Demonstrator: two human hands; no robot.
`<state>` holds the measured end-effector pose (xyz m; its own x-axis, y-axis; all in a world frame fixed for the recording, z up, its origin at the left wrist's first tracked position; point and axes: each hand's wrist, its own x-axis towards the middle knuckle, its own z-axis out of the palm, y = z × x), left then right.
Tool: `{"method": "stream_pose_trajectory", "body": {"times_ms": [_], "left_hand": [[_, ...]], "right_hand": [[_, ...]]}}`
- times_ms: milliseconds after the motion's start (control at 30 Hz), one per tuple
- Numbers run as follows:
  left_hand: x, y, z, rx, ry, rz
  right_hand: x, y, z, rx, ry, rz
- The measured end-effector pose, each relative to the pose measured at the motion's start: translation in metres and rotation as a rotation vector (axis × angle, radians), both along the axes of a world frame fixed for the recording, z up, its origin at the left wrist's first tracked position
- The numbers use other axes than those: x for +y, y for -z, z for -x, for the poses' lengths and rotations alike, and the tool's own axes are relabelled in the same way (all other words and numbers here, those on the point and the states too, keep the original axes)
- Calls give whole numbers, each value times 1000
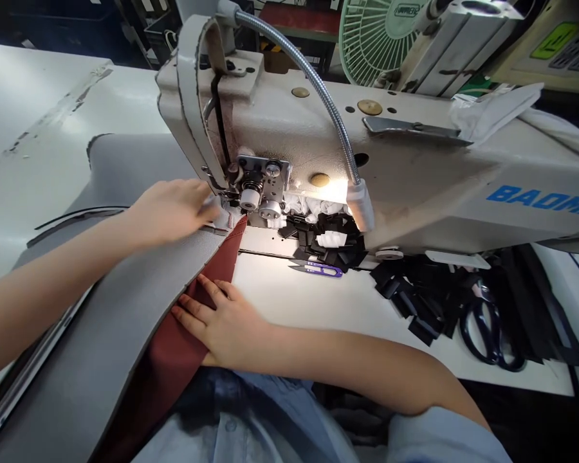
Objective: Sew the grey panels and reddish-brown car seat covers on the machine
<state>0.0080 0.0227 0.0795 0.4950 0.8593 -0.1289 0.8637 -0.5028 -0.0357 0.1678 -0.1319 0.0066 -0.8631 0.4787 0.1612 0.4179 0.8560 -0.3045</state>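
Beneath the needle end of a cream-coloured metal sewing machine, a thick, pale-grey textured sheet and a dark-red fabric piece with a stitched tip are brought together. The red piece is partly overlapped by the grey sheet, and both are run from the needle area toward the near edge of the white tabletop and the person's lap.

The grey sheet is covered by the left hand close to the needle, perhaps so that the layers are steadied there; the fingers are bent and blurred, and whether anything is pinched cannot be told. By the right hand, the red piece is pressed with fingers spread, the fingertips set along the grey edge, presumably so that the two edges are kept aligned.

The work area is lit by a small white lamp on a ribbed metal gooseneck. Purple-handled thread snips are laid beside a heap of short black strips, probably for easy reach. Dark-blue-handled scissors are placed near the tabletop's near edge, toward its right corner.
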Motion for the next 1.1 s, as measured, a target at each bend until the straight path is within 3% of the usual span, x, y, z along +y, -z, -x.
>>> {"method": "stream_pose_trajectory", "body": {"times_ms": [100,167,300,433,567,700,833,1000,1100], "left_hand": [[-52,-2,-2,163,55,22],[-67,-1,-6,254,69,39],[-50,-7,-18,342,124,85],[-39,-13,-36,284,182,15],[-51,1,-46,228,138,-29],[-47,11,-36,187,65,-38],[-35,14,-27,210,139,32],[-40,23,-28,209,268,-65],[-38,26,-28,133,239,-23]], "right_hand": [[0,-1,2,-23,6,39],[-1,-4,2,-33,13,55],[-1,-4,1,1,35,37],[0,7,3,12,-18,75],[1,16,5,65,4,112],[1,12,3,48,0,107],[3,4,6,12,-6,118],[4,-2,21,77,43,195],[2,0,26,87,31,188]]}}
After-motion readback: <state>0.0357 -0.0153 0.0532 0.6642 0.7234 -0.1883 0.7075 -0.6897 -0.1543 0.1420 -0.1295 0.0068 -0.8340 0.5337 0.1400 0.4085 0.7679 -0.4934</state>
